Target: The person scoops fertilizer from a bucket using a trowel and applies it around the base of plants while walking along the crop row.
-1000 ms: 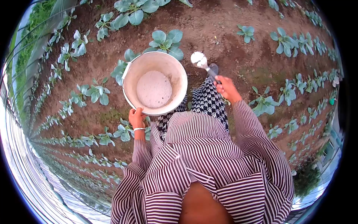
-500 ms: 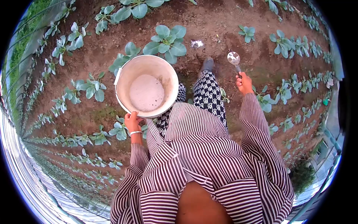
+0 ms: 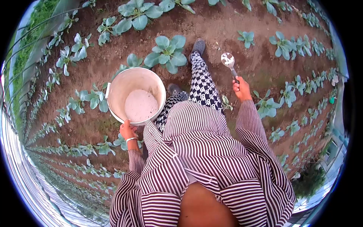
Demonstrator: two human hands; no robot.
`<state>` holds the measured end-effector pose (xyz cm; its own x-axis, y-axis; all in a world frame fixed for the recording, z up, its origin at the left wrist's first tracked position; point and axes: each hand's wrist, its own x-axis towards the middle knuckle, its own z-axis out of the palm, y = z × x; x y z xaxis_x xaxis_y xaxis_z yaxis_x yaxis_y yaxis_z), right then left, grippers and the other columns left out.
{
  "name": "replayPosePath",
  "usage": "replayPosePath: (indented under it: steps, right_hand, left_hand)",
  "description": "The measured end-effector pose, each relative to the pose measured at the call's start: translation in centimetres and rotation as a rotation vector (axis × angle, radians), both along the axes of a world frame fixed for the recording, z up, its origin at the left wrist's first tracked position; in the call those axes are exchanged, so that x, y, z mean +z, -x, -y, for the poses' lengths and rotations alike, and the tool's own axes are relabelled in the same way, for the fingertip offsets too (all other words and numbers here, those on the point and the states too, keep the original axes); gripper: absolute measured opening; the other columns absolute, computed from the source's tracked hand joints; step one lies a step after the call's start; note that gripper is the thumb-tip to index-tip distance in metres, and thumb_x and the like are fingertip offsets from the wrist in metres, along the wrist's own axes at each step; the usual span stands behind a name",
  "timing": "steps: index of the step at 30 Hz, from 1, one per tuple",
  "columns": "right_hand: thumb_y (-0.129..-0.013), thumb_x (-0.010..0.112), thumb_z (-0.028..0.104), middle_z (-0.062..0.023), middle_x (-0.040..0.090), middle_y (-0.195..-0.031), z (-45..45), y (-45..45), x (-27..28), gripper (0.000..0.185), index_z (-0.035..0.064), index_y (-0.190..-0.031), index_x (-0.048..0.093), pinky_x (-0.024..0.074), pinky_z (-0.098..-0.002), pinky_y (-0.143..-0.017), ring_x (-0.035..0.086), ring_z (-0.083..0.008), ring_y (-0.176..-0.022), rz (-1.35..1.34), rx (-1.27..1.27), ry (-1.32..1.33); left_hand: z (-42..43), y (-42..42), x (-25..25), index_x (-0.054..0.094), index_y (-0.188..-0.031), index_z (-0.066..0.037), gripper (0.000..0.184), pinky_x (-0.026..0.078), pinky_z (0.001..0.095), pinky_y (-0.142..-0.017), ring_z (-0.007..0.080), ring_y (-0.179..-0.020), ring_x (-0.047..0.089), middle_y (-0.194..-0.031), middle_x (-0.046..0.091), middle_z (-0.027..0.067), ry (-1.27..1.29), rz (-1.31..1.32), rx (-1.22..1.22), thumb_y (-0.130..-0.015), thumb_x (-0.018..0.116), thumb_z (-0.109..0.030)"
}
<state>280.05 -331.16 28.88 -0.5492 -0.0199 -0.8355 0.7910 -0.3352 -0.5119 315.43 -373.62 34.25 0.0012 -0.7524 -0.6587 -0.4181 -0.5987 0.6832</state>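
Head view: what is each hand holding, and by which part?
The left hand holds the bucket at its near rim; the right hand holds the spoon by its dark handle.

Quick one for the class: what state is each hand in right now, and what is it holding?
Left hand: closed, holding the bucket.
Right hand: closed, holding the spoon.

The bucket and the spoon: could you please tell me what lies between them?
In the head view, a patterned trouser leg lies between the bucket and the spoon, with soil on either side and a dark shoe near the bucket.
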Motion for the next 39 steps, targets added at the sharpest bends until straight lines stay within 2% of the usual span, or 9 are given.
replayPosePath:
  steps: [4,8,11,17,20,24,27,28,39]
  right_hand:
    - [-0.085,0.057,0.013,-0.0076,0.053,-0.073,0.7,2.4,3.2,0.018,0.0001,-0.092,0.047,0.0266,-0.0183,-0.035,0.036,-0.0045,-0.045,-0.017,0.14,-0.088]
    - [-0.087,0.055,0.014,-0.0041,0.053,-0.073,4.9,2.4,10.3,0.025,-0.0026,-0.105,0.051,0.0249,-0.0161,-0.034,0.035,-0.0018,-0.044,-0.151,0.417,0.024]
    - [-0.087,0.056,0.015,-0.0029,0.053,-0.071,9.6,0.8,11.6,0.029,-0.0037,-0.108,0.053,0.0243,-0.0149,-0.034,0.034,-0.0012,-0.043,-0.157,0.731,0.217]
    - [-0.084,0.058,0.014,-0.009,0.056,-0.064,21.3,-5.6,7.6,0.021,-0.0062,-0.081,0.059,0.0286,-0.0236,-0.031,0.041,-0.0093,-0.041,-0.057,1.158,-0.012]
    - [-0.083,0.059,0.013,-0.0107,0.055,-0.061,24.2,-7.4,1.5,0.022,-0.0069,-0.074,0.057,0.0301,-0.0272,-0.032,0.043,-0.0133,-0.04,0.106,0.983,-0.039]
    - [-0.084,0.06,0.019,-0.0116,0.056,-0.06,24.3,-7.5,-4.5,0.029,-0.0067,-0.07,0.054,0.0326,-0.031,-0.033,0.046,-0.0163,-0.042,0.057,0.973,-0.103]
    - [-0.083,0.061,0.021,-0.0115,0.056,-0.06,24.0,-6.9,-8.4,0.03,-0.0064,-0.072,0.054,0.0335,-0.0309,-0.034,0.045,-0.0168,-0.042,0.06,0.934,0.0]
    - [-0.083,0.062,0.022,-0.0114,0.055,-0.061,25.3,-5.9,-5.6,0.03,-0.0054,-0.073,0.054,0.0326,-0.0298,-0.035,0.042,-0.0164,-0.041,0.187,0.919,-0.132]
    - [-0.083,0.057,0.012,-0.0116,0.053,-0.068,25.2,-7.0,-0.6,0.017,-0.0038,-0.082,0.052,0.0263,-0.024,-0.034,0.038,-0.0115,-0.044,0.159,0.823,0.092]
  left_hand:
    - [0.2,1.5,0.0,0.05,-0.086,0.001,0.026,0.048,0.0301,-0.046,0.0166,-0.052,0.054,-0.071,0.056,0.0076,0.014,-0.016,0.019,-0.071,0.064,-0.015]
    - [0.4,1.7,-1.1,0.052,-0.087,0.0,0.026,0.049,0.0303,-0.048,0.0184,-0.052,0.055,-0.071,0.056,0.0076,0.016,-0.14,-0.035,-0.072,0.062,-0.018]
    - [-0.5,3.5,-0.9,0.052,-0.086,0.0,0.022,0.048,0.0288,-0.046,0.0169,-0.05,0.053,-0.069,0.054,0.0062,0.07,-0.159,-0.125,-0.073,0.063,-0.015]
    - [-2.5,8.6,3.0,0.053,-0.085,0.0,0.021,0.044,0.0236,-0.045,0.0103,-0.054,0.051,-0.072,0.054,0.0035,0.13,-0.116,-0.277,-0.071,0.067,-0.009]
    - [-3.7,10.0,4.2,0.055,-0.089,0.002,0.024,0.043,0.0212,-0.047,0.008,-0.059,0.051,-0.076,0.055,0.0026,0.209,-0.092,-0.366,-0.07,0.068,-0.007]
    - [-4.7,10.3,5.3,0.058,-0.087,0.002,0.034,0.046,0.0254,-0.061,0.01,-0.066,0.052,-0.08,0.055,0.0041,0.373,0.129,-0.612,-0.061,0.074,-0.014]
    - [-5.7,11.5,7.1,0.057,-0.088,0.001,0.027,0.041,0.0207,-0.055,0.0059,-0.062,0.047,-0.074,0.053,-0.0002,0.429,0.061,-0.659,-0.065,0.069,-0.006]
    - [-6.3,12.6,9.0,0.057,-0.089,0.002,0.029,0.041,0.0208,-0.056,0.0058,-0.062,0.047,-0.074,0.053,-0.0001,0.417,0.095,-0.678,-0.064,0.069,-0.006]
    - [-2.0,8.2,6.5,0.057,-0.09,0.003,0.03,0.042,0.0203,-0.053,0.0048,-0.059,0.048,-0.073,0.056,0.0004,0.417,0.075,-0.688,-0.065,0.07,-0.009]
